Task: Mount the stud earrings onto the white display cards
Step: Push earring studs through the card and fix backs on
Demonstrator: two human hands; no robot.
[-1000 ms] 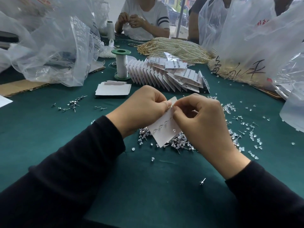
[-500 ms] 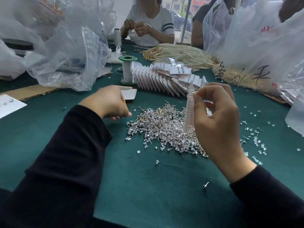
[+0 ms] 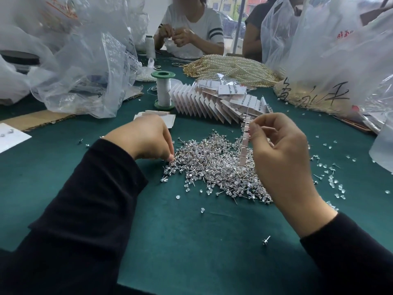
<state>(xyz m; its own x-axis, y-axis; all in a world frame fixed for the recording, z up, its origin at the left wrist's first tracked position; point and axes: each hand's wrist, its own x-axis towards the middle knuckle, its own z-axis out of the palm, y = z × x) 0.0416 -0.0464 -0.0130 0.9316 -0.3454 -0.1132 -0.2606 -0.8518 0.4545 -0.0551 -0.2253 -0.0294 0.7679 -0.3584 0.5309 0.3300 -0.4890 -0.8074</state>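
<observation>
Left hand (image 3: 146,137) has dropped to the stud earrings (image 3: 212,165) heaped on the surface (image 3: 170,241) — grip curled at the pile edge, can't tell if it has caught one. Right hand (image 3: 282,158) pinches the white display card (image 3: 244,143) edge-on above them. Picking step; next, thread one post through the card.

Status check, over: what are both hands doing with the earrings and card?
Left hand down at edge of stud pile, grip hidden. Right hand pinches white card upright over the pile. Nothing blocking either hand.

The left hand (image 3: 146,137) covers its own fingertips at the heap of small silver stud earrings (image 3: 212,165), so any pinched stud cannot be made out. The narrow white display card (image 3: 244,143) in the right hand (image 3: 282,158) shows edge-on, its face hidden.
</observation>
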